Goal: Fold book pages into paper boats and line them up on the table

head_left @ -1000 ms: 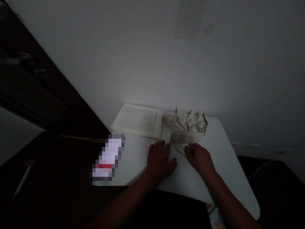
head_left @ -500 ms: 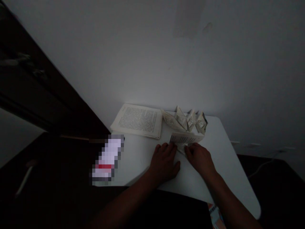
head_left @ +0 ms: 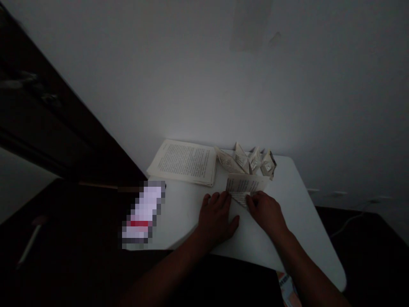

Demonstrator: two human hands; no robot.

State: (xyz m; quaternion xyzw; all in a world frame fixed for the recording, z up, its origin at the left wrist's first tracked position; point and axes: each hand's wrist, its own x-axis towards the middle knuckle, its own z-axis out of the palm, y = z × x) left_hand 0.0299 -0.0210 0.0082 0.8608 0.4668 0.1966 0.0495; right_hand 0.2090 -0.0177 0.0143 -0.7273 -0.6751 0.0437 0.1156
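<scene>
A printed page folded into a triangle point(head_left: 244, 188) lies on the white table point(head_left: 297, 213). My left hand point(head_left: 217, 215) rests flat beside its left edge, fingers stretched out and touching the paper. On the fold's lower right corner sits my right hand point(head_left: 266, 211), its fingers curled and pressing the paper down. Several folded paper shapes point(head_left: 252, 161) stand just behind the page, against the wall.
A stack of printed pages point(head_left: 185, 162) lies at the table's back left. A blurred-out flat object point(head_left: 142, 215) lies at the table's left edge. Dark furniture point(head_left: 47, 123) fills the left. A cable point(head_left: 348, 221) runs along the floor at the right.
My left hand slid right onto the folded page, then drew back a little to its left edge. The right hand stayed on the fold.
</scene>
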